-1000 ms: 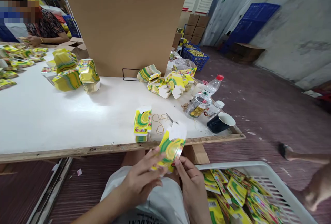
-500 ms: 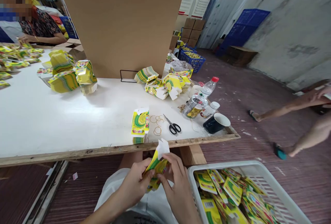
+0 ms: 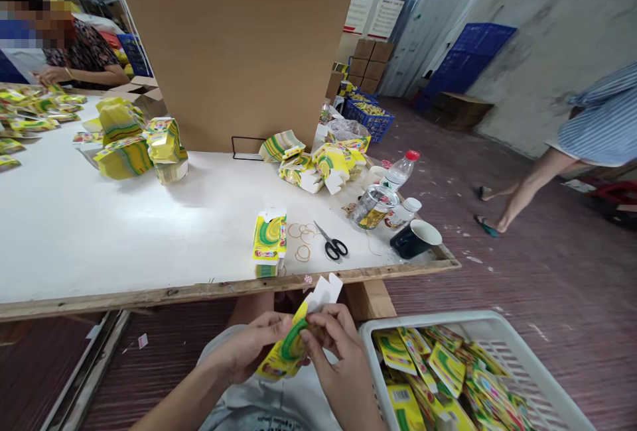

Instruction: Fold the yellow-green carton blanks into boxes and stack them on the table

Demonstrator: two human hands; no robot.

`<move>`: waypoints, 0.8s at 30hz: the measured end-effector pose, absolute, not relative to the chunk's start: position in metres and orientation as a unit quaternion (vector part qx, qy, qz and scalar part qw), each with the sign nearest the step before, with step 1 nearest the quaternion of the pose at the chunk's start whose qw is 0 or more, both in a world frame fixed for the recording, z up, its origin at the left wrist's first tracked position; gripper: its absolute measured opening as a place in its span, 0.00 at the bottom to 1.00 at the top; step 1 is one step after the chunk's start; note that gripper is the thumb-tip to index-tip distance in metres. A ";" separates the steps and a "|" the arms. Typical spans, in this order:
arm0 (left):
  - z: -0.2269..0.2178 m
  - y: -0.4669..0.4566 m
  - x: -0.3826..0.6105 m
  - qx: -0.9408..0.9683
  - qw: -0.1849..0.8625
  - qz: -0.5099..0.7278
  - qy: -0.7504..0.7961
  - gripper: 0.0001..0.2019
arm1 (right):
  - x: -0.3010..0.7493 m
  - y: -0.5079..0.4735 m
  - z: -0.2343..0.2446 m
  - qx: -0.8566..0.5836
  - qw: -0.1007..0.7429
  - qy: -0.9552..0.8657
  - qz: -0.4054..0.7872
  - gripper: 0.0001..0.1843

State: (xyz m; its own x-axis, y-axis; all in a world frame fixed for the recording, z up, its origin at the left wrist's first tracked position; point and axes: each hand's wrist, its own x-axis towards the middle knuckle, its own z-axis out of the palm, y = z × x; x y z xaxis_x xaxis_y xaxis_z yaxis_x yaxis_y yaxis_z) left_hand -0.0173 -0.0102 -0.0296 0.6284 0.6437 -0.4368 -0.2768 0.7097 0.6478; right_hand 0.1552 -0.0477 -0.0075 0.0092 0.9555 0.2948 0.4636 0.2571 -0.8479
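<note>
A yellow and green printed carton (image 3: 291, 348) is held above my lap, tilted, with its white end flaps standing up at the upper right. My left hand (image 3: 253, 345) grips its left edge, the thumb along the top. My right hand (image 3: 336, 351) pinches its right side near the flapped end; the fingertips partly cover the print. On the table just beyond lies a stack of flat cartons (image 3: 270, 239) of the same print. Rubber bands (image 3: 302, 253) and black-handled scissors (image 3: 332, 243) lie to the right of that stack.
A white basket (image 3: 438, 318) of cartons stands at my right. Along the table's right side are a dark mug (image 3: 415, 239), a clear jar (image 3: 373, 207) and bottles (image 3: 402, 171). More carton bundles (image 3: 124, 146) sit farther back. A co-worker (image 3: 79, 53) sits at far left; another person (image 3: 592, 126) walks at right.
The carton has turned in my hands, showing more of its printed face, its flaps shifted right. My left hand has moved slightly left. The walking person has moved farther away.
</note>
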 end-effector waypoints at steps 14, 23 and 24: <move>-0.021 -0.003 0.000 0.307 0.791 0.409 0.335 0.24 | 0.151 -0.047 -0.018 -0.612 0.495 -0.571 0.233 0.21; -0.015 -0.009 -0.006 0.510 0.644 0.422 0.383 0.33 | 0.157 -0.045 -0.023 -0.593 0.531 -0.489 0.357 0.17; -0.013 -0.009 -0.008 0.522 0.644 0.416 0.373 0.34 | 0.159 -0.045 -0.022 -0.574 0.551 -0.481 0.368 0.21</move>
